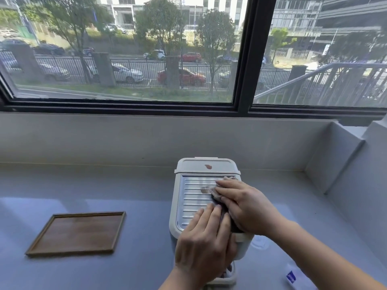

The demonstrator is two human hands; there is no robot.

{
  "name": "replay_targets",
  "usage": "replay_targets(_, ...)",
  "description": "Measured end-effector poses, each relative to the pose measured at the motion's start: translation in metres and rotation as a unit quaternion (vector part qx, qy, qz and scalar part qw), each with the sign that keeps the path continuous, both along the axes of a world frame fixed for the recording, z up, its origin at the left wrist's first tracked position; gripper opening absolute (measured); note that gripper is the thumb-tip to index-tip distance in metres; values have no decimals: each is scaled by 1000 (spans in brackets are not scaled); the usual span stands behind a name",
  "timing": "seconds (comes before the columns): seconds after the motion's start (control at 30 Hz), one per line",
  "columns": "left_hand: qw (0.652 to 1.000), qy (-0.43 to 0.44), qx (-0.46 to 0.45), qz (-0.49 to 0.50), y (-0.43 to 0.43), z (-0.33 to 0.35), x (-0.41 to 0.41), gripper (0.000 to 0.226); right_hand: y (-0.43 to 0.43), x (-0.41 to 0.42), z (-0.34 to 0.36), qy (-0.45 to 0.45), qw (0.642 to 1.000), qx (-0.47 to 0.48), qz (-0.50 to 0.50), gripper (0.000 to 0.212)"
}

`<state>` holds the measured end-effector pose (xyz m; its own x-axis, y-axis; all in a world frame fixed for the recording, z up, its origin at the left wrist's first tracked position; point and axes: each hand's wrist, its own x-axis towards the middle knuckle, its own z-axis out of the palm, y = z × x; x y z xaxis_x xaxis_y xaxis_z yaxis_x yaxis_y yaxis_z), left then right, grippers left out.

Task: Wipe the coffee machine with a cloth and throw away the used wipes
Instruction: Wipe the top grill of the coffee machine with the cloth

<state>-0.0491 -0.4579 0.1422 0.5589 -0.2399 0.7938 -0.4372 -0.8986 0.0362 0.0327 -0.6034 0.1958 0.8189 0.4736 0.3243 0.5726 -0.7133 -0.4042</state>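
Observation:
A white coffee machine [189,164] stands on the grey counter, seen from above, with a ribbed metal top plate [193,197]. A reddish-brown smear [208,166] marks its rear lid, and a second smear [204,189] lies on the plate. My right hand [247,206] presses a grey cloth [216,194] flat on the plate's right side. My left hand [206,243] rests on the machine's front edge and steadies it, fingers spread over the plate's near corner. Both hands hide the front of the machine.
A flat wooden tray [77,233] lies on the counter [104,185] to the left. A white packet with a blue label [293,277] sits at the near right. A low wall and a window run along the back; a stepped ledge [335,155] closes the right side.

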Motion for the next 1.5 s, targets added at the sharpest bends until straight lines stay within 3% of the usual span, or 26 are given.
replay_targets(0.2, 1000, 6, 14, 6, 2, 2, -1, 31, 21, 52, 7, -11, 994, -10, -112, 25)
replay_targets(0.37, 1000, -6, -13, -2, 1, -4, 1, 33, 22, 28, -9, -75, 994, -36, -76, 16)
replay_targets(0.57, 1000, -1, -16, -4, 1, -3, 1, 32, 28, 69, 7, -11, 987, -56, -151, 22)
replay_targets(0.73, 1000, 0, -11, 4, 1, 0, 1, 33, 26, 68, 3, -73, 991, 5, -109, 18)
replay_targets(0.87, 1000, 5, -14, -1, 0, 1, -1, 31, 21, 70, 7, -75, 995, -64, -31, 23)
replay_targets(1.03, 1000, 8, -7, 3, 0, 1, 0, 31, 17, 73, 10, -44, 985, -45, -162, 24)
replay_targets(1.17, 1000, 15, -18, -7, 1, -2, 0, 33, 41, 57, 1, -57, 993, -39, -91, 22)
replay_targets(1.33, 1000, 5, -20, -4, 1, -1, 0, 33, 25, 80, 13, -12, 983, -44, -176, 26)
replay_targets(1.5, 1000, 4, -25, -6, -1, -2, 2, 33, 29, 60, -1, -51, 993, -30, -104, 31)
